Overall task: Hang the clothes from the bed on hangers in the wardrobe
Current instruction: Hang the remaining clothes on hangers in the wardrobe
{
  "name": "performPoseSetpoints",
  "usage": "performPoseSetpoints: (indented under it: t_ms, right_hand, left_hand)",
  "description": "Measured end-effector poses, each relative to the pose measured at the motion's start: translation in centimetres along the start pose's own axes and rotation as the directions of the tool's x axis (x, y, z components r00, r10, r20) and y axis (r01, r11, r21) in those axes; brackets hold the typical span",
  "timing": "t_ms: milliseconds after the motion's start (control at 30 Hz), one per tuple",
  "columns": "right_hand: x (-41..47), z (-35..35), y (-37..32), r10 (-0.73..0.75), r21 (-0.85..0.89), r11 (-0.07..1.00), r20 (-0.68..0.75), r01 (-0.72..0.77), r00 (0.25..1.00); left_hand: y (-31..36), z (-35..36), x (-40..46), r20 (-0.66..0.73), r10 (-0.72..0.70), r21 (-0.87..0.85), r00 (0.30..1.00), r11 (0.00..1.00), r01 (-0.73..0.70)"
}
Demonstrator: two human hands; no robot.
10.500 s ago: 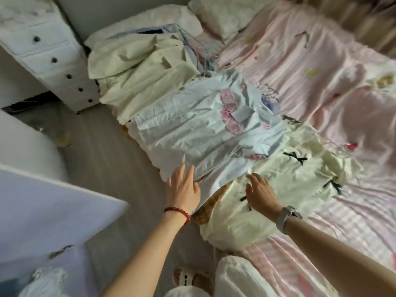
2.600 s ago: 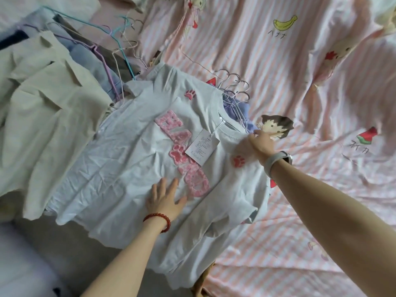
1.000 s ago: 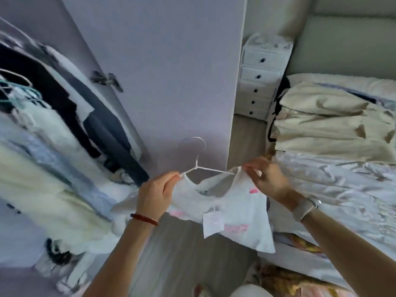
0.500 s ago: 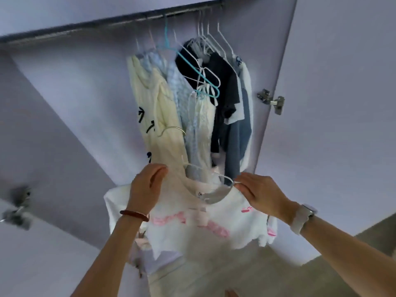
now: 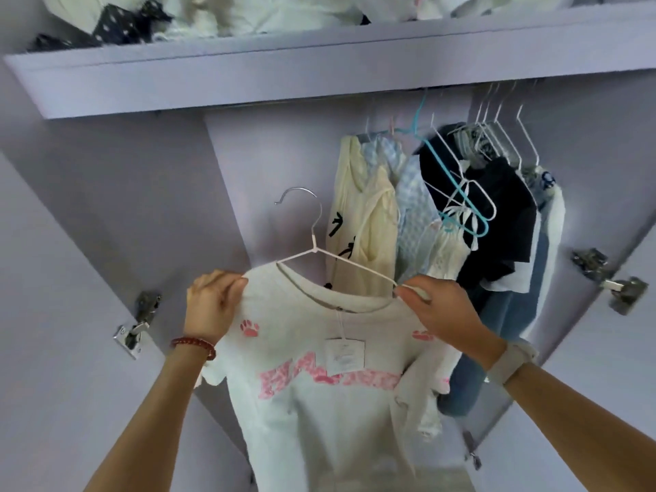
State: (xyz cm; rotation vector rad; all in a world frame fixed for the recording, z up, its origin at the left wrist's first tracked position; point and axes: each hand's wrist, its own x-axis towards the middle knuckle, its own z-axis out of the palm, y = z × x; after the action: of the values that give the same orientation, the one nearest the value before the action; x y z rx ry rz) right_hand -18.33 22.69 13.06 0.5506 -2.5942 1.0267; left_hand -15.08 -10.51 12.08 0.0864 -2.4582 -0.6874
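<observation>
A pale grey-white cotton T-shirt with pink paw prints and pink lettering [image 5: 319, 403] hangs on a thin white wire hanger with a silver hook [image 5: 314, 250], held up in front of the open lilac wardrobe [image 5: 106, 207], below the rail and to the left of the clothes already hung there. The left hand [image 5: 213, 307] has its fingers curled round the shirt's left shoulder, gripping cloth and the hanger end under it together. The right hand [image 5: 440, 314] pinches the other shoulder seam between thumb and fingers, right where the hanger's arm ends. The hook stands free in the air, touching nothing, its open end turned left. A white paper price tag [image 5: 345, 354] dangles on a string from the neckline over the chest. A red beaded bracelet [image 5: 195, 344] sits on the left wrist and a watch with a pale band [image 5: 511, 360] on the right. On the right part of the rail hang a cream dress with small black bows [image 5: 362, 221], a light blue checked garment [image 5: 413, 207], a teal plastic hanger [image 5: 447, 186] carrying a white strappy top, dark navy tops [image 5: 504, 214] and blue denim [image 5: 497, 335]. Along the front edge of the lilac upper shelf [image 5: 319, 65] lie heaped white and dark spotted fabrics [image 5: 117, 26]. Metal door hinges [image 5: 136, 324] show at the left and right sides of the wardrobe.
</observation>
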Motion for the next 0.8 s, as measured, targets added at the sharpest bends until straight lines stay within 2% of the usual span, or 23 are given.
performPoseSetpoints:
  t_ms: [67, 133, 200, 267, 333, 433, 467, 533, 600, 667, 733, 800]
  right_hand:
    - [1.4, 0.4, -0.1, 0.038, 0.103, 0.993, 0.146, -0.053, 0.989]
    - [2.8, 0.7, -0.5, 0.013, 0.157, 0.985, 0.308, -0.064, 0.951]
    - [4.0, 1.1, -0.5, -0.024, 0.092, 0.996, 0.448, -0.02, 0.893]
    - [4.7, 1.5, -0.8, -0.049, 0.023, 0.999, 0.473, 0.043, 0.879]
    - [5.4, 2.6, -1.3, -0.063, -0.063, 0.993, 0.394, 0.095, 0.917]
    - [7.1, 4.7, -2.8, -0.077, -0.123, 0.987, 0.17, 0.099, 0.982]
    - [7.8, 5.4, -3.5, -0.078, -0.12, 0.989, 0.112, 0.092, 0.991]
    - [9.3, 6.5, -4.9, -0.071, -0.111, 0.991, 0.0, 0.071, 0.997]
    - [10.9, 7.0, -5.9, -0.044, -0.087, 0.996, -0.142, 0.032, 0.989]
    - [12.6, 7.2, -6.9, -0.023, -0.073, 0.997, -0.246, 0.005, 0.969]
    - [14.3, 7.2, -7.9, 0.049, -0.024, 0.998, -0.293, -0.058, 0.955]
    - [15.8, 7.3, -8.8, 0.106, 0.024, 0.994, -0.349, -0.104, 0.931]
  left_hand:
    - [-1.0, 0.6, 0.4, -0.024, -0.078, 0.002, 0.997, 0.997, 0.078]
    - [-1.9, 1.1, 1.1, -0.055, -0.154, 0.007, 0.986, 0.988, 0.155]
    - [-2.9, 1.2, 2.1, -0.071, -0.216, 0.026, 0.974, 0.975, 0.219]
    - [-3.9, 1.4, 3.4, -0.068, -0.272, 0.02, 0.96, 0.962, 0.273]
    - [-4.0, 1.3, 4.7, -0.052, -0.308, 0.014, 0.95, 0.951, 0.309]
    - [-3.1, 1.5, 6.3, -0.046, -0.315, 0.053, 0.948, 0.947, 0.317]
    - [-2.5, 1.4, 6.7, -0.072, -0.26, 0.064, 0.963, 0.962, 0.264]
    - [-0.5, 0.7, 7.5, -0.212, -0.062, 0.072, 0.975, 0.994, 0.079]
    - [1.9, -0.5, 8.5, -0.39, 0.163, 0.131, 0.906, 0.984, -0.12]
    - [4.3, -1.9, 9.6, -0.5, 0.308, 0.195, 0.809, 0.951, -0.241]
    - [6.6, -3.4, 10.8, -0.547, 0.396, 0.272, 0.737, 0.918, -0.29]
    - [8.0, -4.5, 12.2, -0.53, 0.437, 0.364, 0.726, 0.891, -0.27]
